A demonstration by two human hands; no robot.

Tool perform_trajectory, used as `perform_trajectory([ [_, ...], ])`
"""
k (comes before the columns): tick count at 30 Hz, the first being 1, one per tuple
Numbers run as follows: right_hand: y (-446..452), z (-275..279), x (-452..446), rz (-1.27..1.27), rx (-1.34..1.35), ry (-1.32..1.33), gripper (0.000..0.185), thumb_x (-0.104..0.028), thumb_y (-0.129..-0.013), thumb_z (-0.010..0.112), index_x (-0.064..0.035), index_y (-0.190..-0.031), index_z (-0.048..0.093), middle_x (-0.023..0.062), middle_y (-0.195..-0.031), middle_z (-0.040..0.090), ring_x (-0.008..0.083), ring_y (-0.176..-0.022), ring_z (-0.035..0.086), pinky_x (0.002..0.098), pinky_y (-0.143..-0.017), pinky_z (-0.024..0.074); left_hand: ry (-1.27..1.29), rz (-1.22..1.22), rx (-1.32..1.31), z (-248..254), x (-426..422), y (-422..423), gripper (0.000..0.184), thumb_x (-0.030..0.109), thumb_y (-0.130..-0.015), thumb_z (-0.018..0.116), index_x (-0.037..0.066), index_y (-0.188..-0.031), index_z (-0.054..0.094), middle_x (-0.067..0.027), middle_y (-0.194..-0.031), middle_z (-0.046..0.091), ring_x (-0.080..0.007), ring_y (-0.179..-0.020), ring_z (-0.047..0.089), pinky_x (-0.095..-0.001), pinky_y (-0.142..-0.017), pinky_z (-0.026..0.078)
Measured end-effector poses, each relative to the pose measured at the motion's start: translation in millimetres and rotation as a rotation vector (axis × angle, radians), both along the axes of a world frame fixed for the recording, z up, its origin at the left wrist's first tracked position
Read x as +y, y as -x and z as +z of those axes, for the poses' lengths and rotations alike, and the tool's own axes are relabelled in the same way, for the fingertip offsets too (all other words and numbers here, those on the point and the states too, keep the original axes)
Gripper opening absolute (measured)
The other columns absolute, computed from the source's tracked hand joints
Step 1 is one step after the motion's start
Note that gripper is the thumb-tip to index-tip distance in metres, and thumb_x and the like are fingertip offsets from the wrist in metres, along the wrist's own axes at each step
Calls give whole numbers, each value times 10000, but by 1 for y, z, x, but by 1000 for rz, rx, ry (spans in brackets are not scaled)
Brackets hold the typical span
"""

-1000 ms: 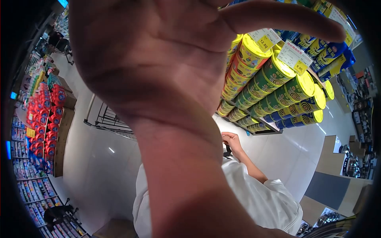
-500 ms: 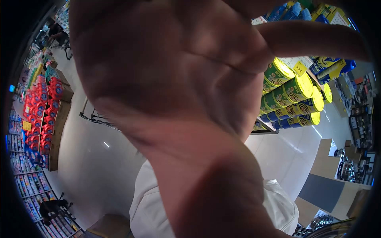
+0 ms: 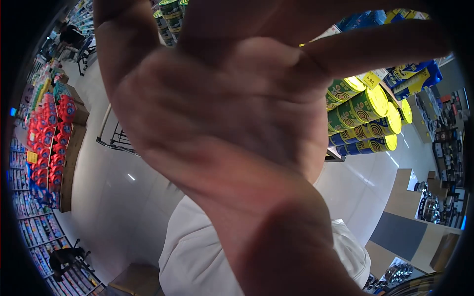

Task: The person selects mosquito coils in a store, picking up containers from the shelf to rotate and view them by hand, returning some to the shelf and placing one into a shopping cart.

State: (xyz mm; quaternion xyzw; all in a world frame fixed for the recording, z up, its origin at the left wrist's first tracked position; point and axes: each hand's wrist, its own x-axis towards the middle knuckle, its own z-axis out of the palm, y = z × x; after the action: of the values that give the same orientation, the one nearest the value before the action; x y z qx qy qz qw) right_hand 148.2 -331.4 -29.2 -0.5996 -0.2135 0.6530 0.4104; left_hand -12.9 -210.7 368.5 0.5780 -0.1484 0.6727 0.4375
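My right hand (image 3: pixel 222 103) is raised close to the camera, palm facing it, and fills the middle of the view. Its fingers are spread, one stretching out to the right, and the palm holds nothing. The upper fingertips run off the top edge. Behind the hand, the wearer's white clothing (image 3: pixel 192 246) shows below. To the right of the palm, farther back, lie stacked green and blue drums (image 3: pixel 363 108) with yellow ends and spiral prints. My left hand does not show.
A black wire cart (image 3: pixel 118 140) is partly covered by the hand. Red bottles (image 3: pixel 42 158) fill a display on the left, with shelves (image 3: pixel 37 232) below it. A person (image 3: pixel 71 37) stands at far upper left. Metal pots (image 3: pixel 432 207) sit at right.
My right hand has shifted and spread, so a gap between its fingers now shows green drums at the top. More of the cart is visible at left.
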Motion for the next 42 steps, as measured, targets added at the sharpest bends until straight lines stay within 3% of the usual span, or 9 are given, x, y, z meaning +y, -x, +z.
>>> perform_trajectory([
  [10, -5, 1, 5, 9, -9, -14, 260, -92, -836, 653, 36, -1061, 640, 101, -857, 698, 114, -700, 644, 218, -645, 464, 13, -41, -49, -1, 0, -18, 1101, 801, -719, 501, -80, -1351, 308, -264, -1276, 481, -452, -1144, 515, -487, -913, 479],
  [17, -1, 15, -7, -10, 30, -10, 257, -78, -837, 632, 55, -1057, 631, 97, -842, 693, 107, -692, 624, 216, -641, 462, 215, -122, -16, -9, -5, -1, 1094, 799, -721, 500, -77, -1348, 310, -263, -1280, 476, -460, -1148, 509, -494, -921, 474],
  [24, -7, 6, 2, -7, 1, 3, 241, -100, -848, 639, 24, -1054, 643, 84, -854, 702, 100, -699, 640, 216, -651, 458, 136, -111, -83, -4, 8, -11, 1088, 797, -724, 499, -75, -1346, 311, -263, -1284, 472, -468, -1151, 503, -502, -928, 468],
  [35, -12, 6, 2, 5, 10, 2, 195, -118, -848, 647, -17, -1013, 672, 52, -839, 704, 78, -699, 628, 213, -659, 440, 233, -200, -104, -7, -40, -45, 1077, 795, -727, 497, -70, -1343, 314, -263, -1291, 464, -481, -1157, 494, -513, -941, 459],
  [42, -15, 10, 1, -26, -15, -12, 210, -116, -849, 652, -10, -1030, 668, 57, -845, 704, 85, -699, 629, 217, -658, 454, 289, -259, -125, -7, -45, -22, 1071, 793, -729, 495, -67, -1340, 315, -263, -1295, 459, -489, -1160, 488, -520, -949, 454],
])
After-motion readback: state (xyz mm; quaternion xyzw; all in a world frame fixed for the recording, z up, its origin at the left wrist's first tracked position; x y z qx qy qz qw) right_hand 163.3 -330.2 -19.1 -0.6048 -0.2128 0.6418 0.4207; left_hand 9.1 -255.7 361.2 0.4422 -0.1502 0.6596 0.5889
